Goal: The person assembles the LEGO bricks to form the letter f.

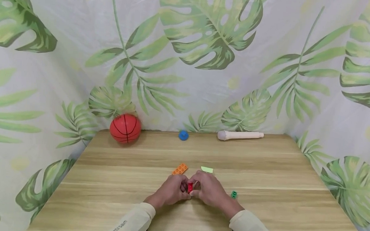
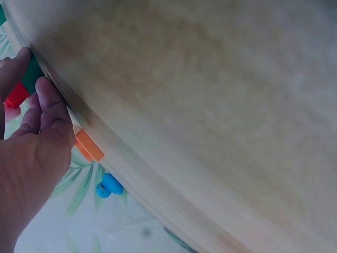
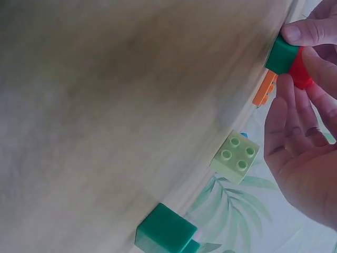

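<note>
We see both hands meeting at the near middle of the wood-grain table [image 1: 106, 181], fingers drawn in close around a stacked pair of plastic bricks. The right hand [image 1: 208, 187] pinches the small red toy brick [image 1: 190, 188], and the left hand [image 1: 172, 190] grips the small dark green plastic brick [image 3: 283, 55] that touches it.

The relation that matters is vertical: both wrist views put the dark green brick on the table side and the red brick against it on the side away, so we judge red to lie above green. From the head we find only the red one, between the two sets of fingertips, its visible long side running roughly near to far. Neither hand is clearly nearer; both are at the pair. We cannot tell whether the bricks are fully pressed together.

Just beyond the left hand lies an orange studded plastic brick [image 1: 180, 169], its long axis slanting toward the far right. A pale green four-stud brick [image 1: 207, 169] is just past the right hand, and a second dark green brick [image 1: 234, 194] sits to the right, near the right wrist.

Along the far edge, well apart, we have a red basketball [image 1: 125, 128] at left, a blue toy figure [image 1: 183, 135] mid-table and a white microphone [image 1: 240, 136] to the right.
</note>
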{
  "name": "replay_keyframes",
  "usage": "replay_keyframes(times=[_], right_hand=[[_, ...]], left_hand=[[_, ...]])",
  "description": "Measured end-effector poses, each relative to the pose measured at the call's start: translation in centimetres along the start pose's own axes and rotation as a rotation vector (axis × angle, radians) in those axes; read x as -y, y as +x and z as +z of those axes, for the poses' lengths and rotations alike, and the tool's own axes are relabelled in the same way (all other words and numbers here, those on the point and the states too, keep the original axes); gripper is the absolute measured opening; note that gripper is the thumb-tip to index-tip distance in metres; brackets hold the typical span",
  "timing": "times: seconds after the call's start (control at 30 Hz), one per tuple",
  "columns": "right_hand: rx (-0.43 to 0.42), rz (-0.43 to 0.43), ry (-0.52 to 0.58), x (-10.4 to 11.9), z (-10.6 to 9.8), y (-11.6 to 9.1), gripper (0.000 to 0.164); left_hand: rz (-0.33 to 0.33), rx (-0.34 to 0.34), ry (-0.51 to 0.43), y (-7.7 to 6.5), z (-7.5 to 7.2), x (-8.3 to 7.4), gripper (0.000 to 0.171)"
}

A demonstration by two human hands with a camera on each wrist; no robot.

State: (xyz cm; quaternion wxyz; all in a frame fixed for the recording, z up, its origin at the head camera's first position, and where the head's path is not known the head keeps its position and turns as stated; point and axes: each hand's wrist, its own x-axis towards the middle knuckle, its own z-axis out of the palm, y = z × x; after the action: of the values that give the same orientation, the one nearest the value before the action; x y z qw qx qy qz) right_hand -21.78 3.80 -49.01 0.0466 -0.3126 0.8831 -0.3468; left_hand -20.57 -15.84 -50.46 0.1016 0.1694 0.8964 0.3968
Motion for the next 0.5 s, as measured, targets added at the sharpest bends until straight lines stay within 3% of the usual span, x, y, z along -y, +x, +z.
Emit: replay_keyframes(times=[0.33,0.5], right_hand=[[0.001,-0.01,-0.07,0.35,0.03,-0.26,0.028],[0.038,-0.021,-0.027,0.13,-0.1,-0.34,0.03]], left_hand=[[0.011,-0.002,0.011,-0.01,-0.22,0.03,0.023],[0.019,0.001,0.01,-0.07,-0.19,0.11,0.022]])
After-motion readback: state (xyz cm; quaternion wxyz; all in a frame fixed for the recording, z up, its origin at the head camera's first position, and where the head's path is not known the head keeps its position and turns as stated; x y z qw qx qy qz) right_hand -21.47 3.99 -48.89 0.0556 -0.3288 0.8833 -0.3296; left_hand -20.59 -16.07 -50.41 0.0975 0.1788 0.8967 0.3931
